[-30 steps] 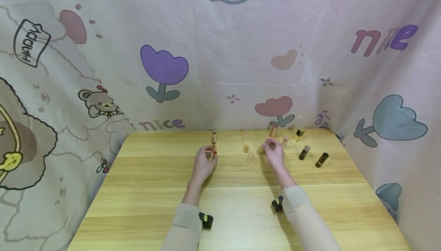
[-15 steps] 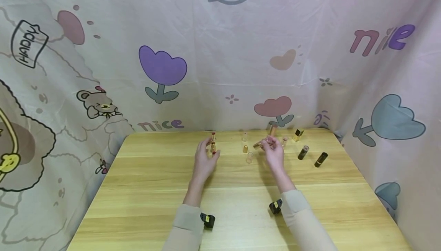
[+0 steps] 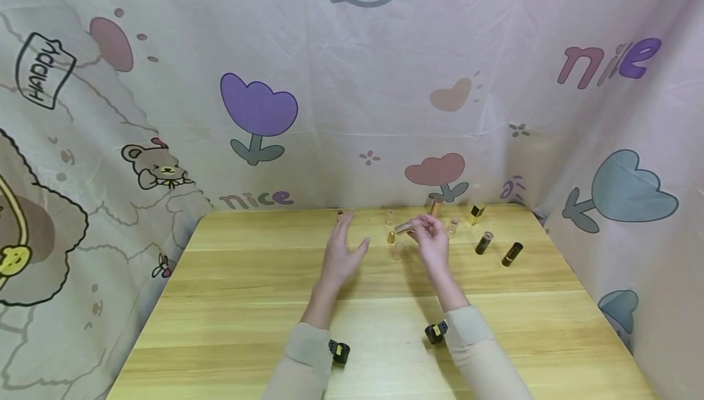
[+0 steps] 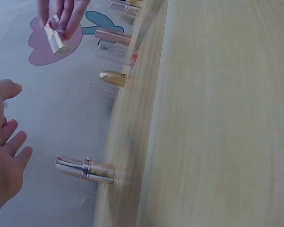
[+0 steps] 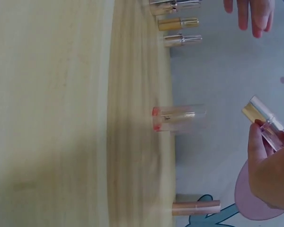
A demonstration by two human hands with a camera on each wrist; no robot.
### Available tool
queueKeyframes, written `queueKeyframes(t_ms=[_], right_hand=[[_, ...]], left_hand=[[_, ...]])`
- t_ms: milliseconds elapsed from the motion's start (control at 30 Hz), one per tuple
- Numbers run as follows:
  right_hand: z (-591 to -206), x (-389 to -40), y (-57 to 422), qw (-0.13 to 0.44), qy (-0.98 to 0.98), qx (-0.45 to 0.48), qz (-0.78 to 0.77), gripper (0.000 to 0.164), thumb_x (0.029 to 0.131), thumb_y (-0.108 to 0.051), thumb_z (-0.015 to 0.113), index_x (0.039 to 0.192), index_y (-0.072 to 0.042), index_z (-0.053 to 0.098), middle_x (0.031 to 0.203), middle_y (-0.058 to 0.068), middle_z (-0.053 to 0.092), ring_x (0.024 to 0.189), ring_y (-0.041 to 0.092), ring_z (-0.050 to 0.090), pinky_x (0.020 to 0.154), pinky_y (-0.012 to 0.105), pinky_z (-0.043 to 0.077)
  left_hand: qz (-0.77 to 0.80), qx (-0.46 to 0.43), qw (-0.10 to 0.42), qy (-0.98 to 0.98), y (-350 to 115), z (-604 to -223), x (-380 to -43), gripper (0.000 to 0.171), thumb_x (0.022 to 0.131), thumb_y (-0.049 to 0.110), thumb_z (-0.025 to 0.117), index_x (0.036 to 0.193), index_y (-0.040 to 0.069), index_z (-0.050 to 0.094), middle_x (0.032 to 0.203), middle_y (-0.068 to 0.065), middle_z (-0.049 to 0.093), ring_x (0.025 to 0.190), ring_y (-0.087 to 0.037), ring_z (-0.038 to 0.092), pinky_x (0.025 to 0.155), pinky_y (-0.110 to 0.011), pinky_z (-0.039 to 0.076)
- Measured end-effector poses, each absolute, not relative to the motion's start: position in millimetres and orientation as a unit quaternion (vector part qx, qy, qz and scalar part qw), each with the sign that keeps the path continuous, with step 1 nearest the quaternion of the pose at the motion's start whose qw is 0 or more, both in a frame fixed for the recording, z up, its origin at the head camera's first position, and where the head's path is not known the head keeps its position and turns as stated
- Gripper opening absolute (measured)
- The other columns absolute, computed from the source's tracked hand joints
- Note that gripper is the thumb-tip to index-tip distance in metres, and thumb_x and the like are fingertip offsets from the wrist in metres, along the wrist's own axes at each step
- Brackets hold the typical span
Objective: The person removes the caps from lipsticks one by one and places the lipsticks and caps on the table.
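Note:
My right hand (image 3: pixel 431 242) pinches a slim lipstick tube (image 5: pixel 261 113) with a gold end and a clear section, tilted above the table. In the head view the tube's free end points left, toward my other hand. Thumb and fingers spread apart, my left hand (image 3: pixel 342 258) holds nothing. It hovers in front of a row of uncapped lipsticks and hides most of them in the head view. The right wrist view shows that row standing upright: a rose-gold lipstick (image 5: pixel 174 6), a gold lipstick (image 5: pixel 178 23) and a paler lipstick (image 5: pixel 183 39).
Between the hands stand a bullet-shaped gold cap (image 3: pixel 391 237), a clear cap (image 5: pixel 180 118) and another clear cap (image 3: pixel 390 218). Behind and right of my right hand are a rose-gold tube (image 3: pixel 436 207), a small clear tube (image 3: pixel 453 226), a black-and-gold piece (image 3: pixel 475 214) and two dark tubes, one farther right (image 3: pixel 512 254).
My left hand has come away from the lipstick row and moved right, its fingers spreading. My right hand has raised the lipstick tube and shifted slightly left.

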State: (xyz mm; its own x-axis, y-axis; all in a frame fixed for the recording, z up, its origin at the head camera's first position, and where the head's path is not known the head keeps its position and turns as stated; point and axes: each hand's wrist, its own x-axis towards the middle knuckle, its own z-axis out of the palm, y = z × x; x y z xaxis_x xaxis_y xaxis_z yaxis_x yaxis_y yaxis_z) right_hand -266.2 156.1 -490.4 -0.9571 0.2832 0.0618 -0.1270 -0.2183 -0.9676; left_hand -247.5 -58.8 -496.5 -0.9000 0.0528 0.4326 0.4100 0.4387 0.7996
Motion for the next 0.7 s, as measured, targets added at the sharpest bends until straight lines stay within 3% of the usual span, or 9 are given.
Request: queueKeyframes(t_ms=[200,700], right_hand=[[-485,-263,150,0.126,-0.608,-0.051,0.782,0.033,0.099,0.002,0.065,0.127,0.014,0.053,0.108,0.01,0.065,0.093,0.011,0.069,0.092,0.029,0.061],[-483,-256,140,0.112,-0.599,-0.01,0.793,0.028,0.096,0.0,0.071,0.118,0.011,0.057,0.1,0.01,0.066,0.086,0.015,0.071,0.089,0.033,0.063]], left_hand=[[-0.45,-0.169,0.181,-0.858,-52,-495,-250,0.075,0.094,0.016,0.077,0.158,0.006,0.039,0.163,-0.01,0.04,0.149,-0.033,0.04,0.123,-0.048,0.035],[-0.398,-0.195,0.18,-0.878,-39,-492,-253,0.075,0.091,0.017,0.081,0.156,0.011,0.043,0.156,-0.013,0.049,0.14,-0.033,0.05,0.119,-0.047,0.042]])
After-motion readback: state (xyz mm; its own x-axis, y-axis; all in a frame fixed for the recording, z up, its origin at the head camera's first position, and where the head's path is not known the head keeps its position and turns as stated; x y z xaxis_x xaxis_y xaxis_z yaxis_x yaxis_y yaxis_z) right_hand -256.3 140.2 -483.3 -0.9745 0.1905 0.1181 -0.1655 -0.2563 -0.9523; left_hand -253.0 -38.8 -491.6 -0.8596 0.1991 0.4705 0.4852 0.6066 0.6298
